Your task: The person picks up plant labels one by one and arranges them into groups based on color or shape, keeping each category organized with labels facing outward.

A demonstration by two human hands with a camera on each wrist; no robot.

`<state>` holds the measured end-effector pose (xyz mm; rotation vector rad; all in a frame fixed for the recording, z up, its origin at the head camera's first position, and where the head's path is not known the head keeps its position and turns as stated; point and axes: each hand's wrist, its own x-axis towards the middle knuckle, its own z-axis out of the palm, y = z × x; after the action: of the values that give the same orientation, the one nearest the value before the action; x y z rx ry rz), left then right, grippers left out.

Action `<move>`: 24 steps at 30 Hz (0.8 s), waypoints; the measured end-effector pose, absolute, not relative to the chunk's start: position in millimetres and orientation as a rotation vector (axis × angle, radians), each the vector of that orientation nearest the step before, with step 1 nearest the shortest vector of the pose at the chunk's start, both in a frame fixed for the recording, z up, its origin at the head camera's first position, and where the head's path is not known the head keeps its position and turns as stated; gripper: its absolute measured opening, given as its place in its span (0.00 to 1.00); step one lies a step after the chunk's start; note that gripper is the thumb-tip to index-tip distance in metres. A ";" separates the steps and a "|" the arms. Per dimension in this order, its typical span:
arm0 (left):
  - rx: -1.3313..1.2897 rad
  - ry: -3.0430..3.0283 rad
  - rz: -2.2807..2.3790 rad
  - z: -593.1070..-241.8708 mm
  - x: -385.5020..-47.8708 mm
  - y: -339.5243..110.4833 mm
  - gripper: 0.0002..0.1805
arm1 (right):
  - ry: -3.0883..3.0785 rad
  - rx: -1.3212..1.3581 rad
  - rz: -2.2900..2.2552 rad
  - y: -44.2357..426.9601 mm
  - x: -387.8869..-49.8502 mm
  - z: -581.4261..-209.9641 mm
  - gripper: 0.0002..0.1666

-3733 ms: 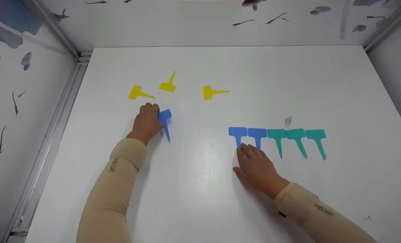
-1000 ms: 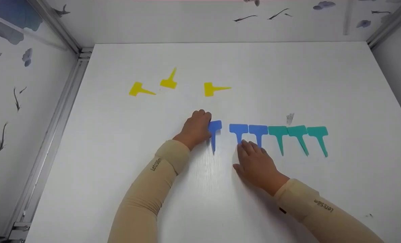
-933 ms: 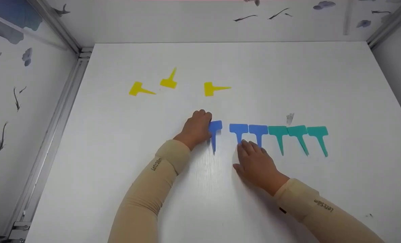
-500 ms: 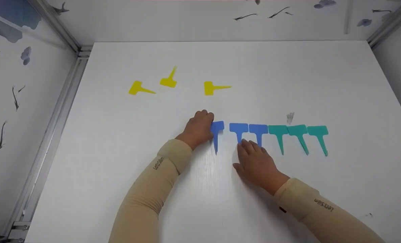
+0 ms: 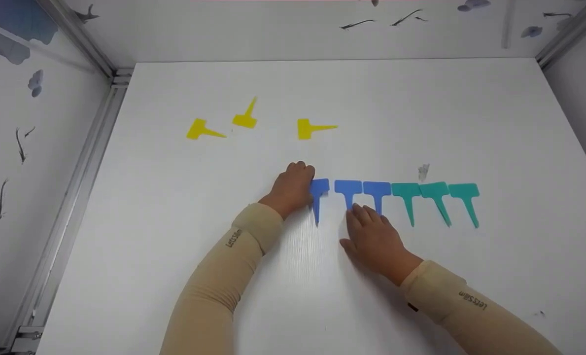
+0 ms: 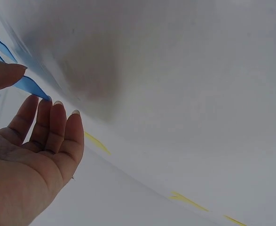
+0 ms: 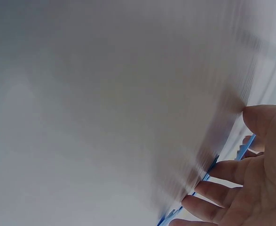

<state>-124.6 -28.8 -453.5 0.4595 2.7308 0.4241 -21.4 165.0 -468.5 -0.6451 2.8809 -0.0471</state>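
My left hand (image 5: 292,188) pinches a blue T-shaped plant label (image 5: 321,186), its pointed stem toward me, just left of a row of labels. In the left wrist view, thumb and fingertips hold that blue label (image 6: 32,87) at its edge. The row starts with a blue label (image 5: 348,187) and a second blue label (image 5: 377,188), followed to the right by green labels (image 5: 406,190). A narrow gap parts the held label from the row. My right hand (image 5: 376,241) rests with extended fingers over the lower stems of the two blue labels, hiding their tips.
Three yellow plant labels lie farther back: one at left (image 5: 197,129), one beside it (image 5: 245,121), one nearer the middle (image 5: 304,129). The white table (image 5: 174,197) meets patterned walls at the back and left. A grey smudge (image 5: 423,171) marks the surface behind the green labels.
My left hand has carried the blue label rightward from under the yellow ones to beside the row, creeping slightly closer in the last second. The right hand keeps its place.
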 end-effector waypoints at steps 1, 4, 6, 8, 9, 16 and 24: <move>0.462 2.731 0.424 -453.5 -124.6 -28.7 0.19 | 2.879 -0.646 -0.050 165.1 -21.3 -468.4 0.39; 0.468 2.730 0.427 -452.7 -124.6 -28.0 0.19 | 2.877 -0.644 -0.057 165.3 -21.1 -468.5 0.39; 0.470 2.726 0.429 -452.6 -124.5 -26.9 0.19 | 2.877 -0.643 -0.059 165.5 -21.0 -468.6 0.40; 0.470 2.724 0.421 -452.8 -124.5 -25.6 0.20 | 2.870 -0.639 -0.057 165.4 -20.9 -468.7 0.40; 0.472 2.724 0.417 -453.3 -124.7 -24.9 0.21 | 2.868 -0.638 -0.055 165.3 -20.9 -468.8 0.40; 0.460 2.726 0.392 -455.9 -127.4 -22.5 0.19 | 2.881 -0.619 -0.076 165.5 -20.8 -470.5 0.39; 0.447 2.716 0.387 -457.1 -129.6 -19.3 0.21 | 2.868 -0.608 -0.083 165.1 -21.5 -470.0 0.39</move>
<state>-129.6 -19.3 -457.1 0.4470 2.7155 0.3868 -21.5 165.1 -470.0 -0.6075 2.8685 -0.0835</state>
